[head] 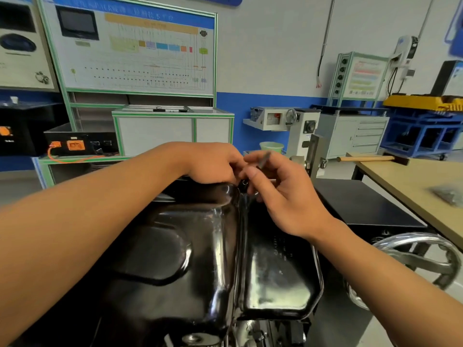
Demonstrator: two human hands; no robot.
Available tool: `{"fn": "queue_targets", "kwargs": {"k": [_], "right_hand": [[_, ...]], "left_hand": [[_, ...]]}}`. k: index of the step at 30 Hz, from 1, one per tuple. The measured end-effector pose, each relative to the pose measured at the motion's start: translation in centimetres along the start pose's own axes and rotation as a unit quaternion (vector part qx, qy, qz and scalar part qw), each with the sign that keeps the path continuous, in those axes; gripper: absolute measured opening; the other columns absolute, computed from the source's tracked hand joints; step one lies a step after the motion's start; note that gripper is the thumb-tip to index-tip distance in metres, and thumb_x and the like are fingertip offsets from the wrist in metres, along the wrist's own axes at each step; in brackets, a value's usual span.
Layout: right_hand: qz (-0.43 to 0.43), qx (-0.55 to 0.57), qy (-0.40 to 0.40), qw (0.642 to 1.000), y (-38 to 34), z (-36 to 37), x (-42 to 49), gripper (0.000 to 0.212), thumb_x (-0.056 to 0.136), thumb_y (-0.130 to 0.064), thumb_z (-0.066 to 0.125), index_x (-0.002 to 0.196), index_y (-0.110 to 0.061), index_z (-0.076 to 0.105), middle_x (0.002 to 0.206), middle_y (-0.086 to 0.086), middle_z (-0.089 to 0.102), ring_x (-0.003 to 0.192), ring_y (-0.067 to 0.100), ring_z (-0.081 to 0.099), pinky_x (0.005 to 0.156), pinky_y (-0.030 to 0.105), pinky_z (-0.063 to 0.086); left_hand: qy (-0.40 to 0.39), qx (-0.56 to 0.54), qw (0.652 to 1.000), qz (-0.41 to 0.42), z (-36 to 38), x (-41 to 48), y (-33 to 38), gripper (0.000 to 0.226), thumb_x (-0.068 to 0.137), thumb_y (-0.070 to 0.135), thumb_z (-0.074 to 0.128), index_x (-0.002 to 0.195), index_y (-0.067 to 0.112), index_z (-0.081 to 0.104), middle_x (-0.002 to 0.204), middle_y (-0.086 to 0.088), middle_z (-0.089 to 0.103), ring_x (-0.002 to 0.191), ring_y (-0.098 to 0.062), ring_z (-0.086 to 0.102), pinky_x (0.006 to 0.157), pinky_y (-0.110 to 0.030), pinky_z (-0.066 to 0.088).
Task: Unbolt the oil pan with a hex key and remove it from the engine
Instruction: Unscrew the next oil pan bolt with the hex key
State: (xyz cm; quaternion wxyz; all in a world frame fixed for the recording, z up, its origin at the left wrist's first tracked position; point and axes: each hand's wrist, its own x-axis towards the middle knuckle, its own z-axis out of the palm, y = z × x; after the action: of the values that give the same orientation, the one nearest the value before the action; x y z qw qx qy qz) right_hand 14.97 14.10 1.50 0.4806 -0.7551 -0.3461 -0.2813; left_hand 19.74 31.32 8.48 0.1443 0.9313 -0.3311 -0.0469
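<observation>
Workshop, training boards behind | oil pan (pixel 200 246) below both grips, seated on engine (pixel 250 331) | right grip (pixel 275 191) pinched hex key (pixel 264 159) just above far-rim bolt (pixel 244 182), likely to seat it | left grip (pixel 215 166) curled alongside, probably steadying; what it held unclear

Automotive training workshop: wiring-diagram board (pixel 130 48), workbench (pixel 411 186).

At the far rim of the black pan (pixel 200 246) two grips meet — left grip (pixel 213 164) curled over the rim, fingertips hidden; right grip (pixel 283 196) pinching a thin, blurred key (pixel 265 159) just above it.
</observation>
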Motion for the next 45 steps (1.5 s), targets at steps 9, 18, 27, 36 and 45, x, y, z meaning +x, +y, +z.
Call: {"fn": "queue_targets", "kwargs": {"k": [9,18,27,36,45], "right_hand": [[0.027,0.101,0.063,0.992,0.9,0.1,0.1,0.004,0.085,-0.009,0.075,0.086,-0.011,0.072,0.083,0.005,0.077,0.066,0.025,0.074,0.066,0.031,0.062],[0.016,0.010,-0.007,1.000,1.7,0.0,0.4,0.020,0.103,-0.015,0.051,0.120,-0.024,0.051,0.090,0.005,0.075,0.074,0.016,0.073,0.074,0.028,0.055],[0.016,-0.049,-0.039,0.998,0.7,-0.6,0.7,0.016,0.099,-0.017,0.048,0.102,-0.031,0.040,0.090,0.007,0.069,0.063,0.016,0.067,0.067,0.041,0.056],[-0.059,-0.264,-0.034,0.962,0.4,-2.1,2.2,0.020,0.096,-0.036,0.064,0.101,-0.017,0.059,0.093,-0.002,0.058,0.078,0.018,0.056,0.072,0.045,0.052],[-0.087,-0.195,-0.001,0.977,-0.5,-2.7,2.1,0.022,0.088,-0.024,0.078,0.073,-0.009,0.071,0.062,-0.001,0.064,0.055,0.012,0.056,0.053,0.020,0.042]], "left_hand": [[-0.018,-0.029,0.999,0.001,0.0,0.1,-0.1,0.018,0.090,0.005,0.059,0.082,0.019,0.067,0.062,0.012,0.055,0.063,-0.008,0.048,0.071,-0.030,0.039],[-0.025,-0.027,0.999,0.013,0.0,0.2,0.1,0.011,0.081,0.015,0.062,0.088,0.011,0.068,0.079,-0.007,0.066,0.073,-0.017,0.056,0.086,-0.046,0.049],[0.003,-0.037,0.999,0.011,0.0,0.4,-0.2,0.021,0.088,0.006,0.067,0.077,0.025,0.068,0.052,0.018,0.056,0.050,0.002,0.047,0.063,-0.026,0.039],[0.009,-0.071,0.996,0.045,0.0,0.1,-0.4,0.038,0.092,0.026,0.068,0.066,0.054,0.067,0.057,0.020,0.057,0.055,0.003,0.049,0.063,-0.017,0.041],[0.019,-0.072,0.995,0.059,0.1,0.3,-0.4,0.037,0.090,0.024,0.072,0.069,0.055,0.070,0.058,0.023,0.063,0.054,0.006,0.053,0.058,-0.007,0.038]]}}
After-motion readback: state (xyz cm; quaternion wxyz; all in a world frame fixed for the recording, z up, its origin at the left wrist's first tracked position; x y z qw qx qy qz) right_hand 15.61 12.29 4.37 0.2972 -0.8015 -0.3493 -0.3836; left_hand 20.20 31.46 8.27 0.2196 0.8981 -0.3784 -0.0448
